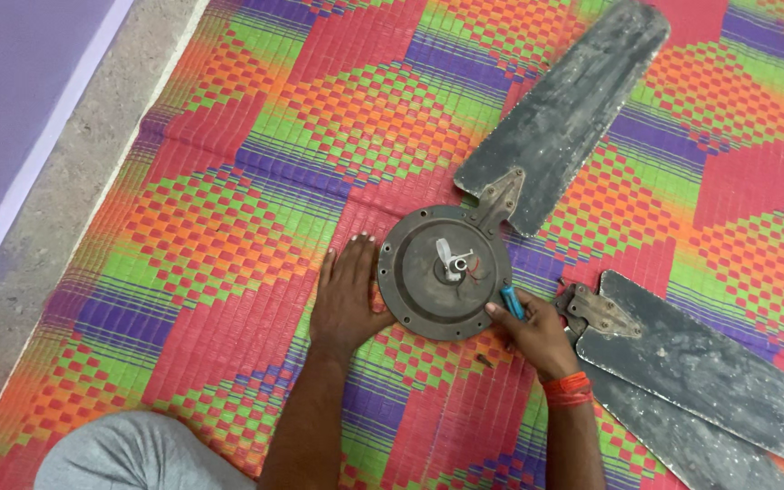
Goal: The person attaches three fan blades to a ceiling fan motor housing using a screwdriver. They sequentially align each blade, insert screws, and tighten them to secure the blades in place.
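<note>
Floor of bare grey concrete (56, 181) runs along the left, and a woven mat (229, 227) in red, green, purple and orange covers the rest. At the bottom left we see our knee in grey cloth (129, 454). Our left hand (347, 295) lies flat and released on the mat, fingers spread, its side touching the rim of the round grey fan motor housing (442, 272). One dusty blade (569, 109) is bolted to the housing's upper right. Our right hand (533, 331), a red thread at the wrist, grips a blue-handled screwdriver (511, 302) at the housing's lower right edge. Two loose blades (700, 372) lie just beside it.
</note>
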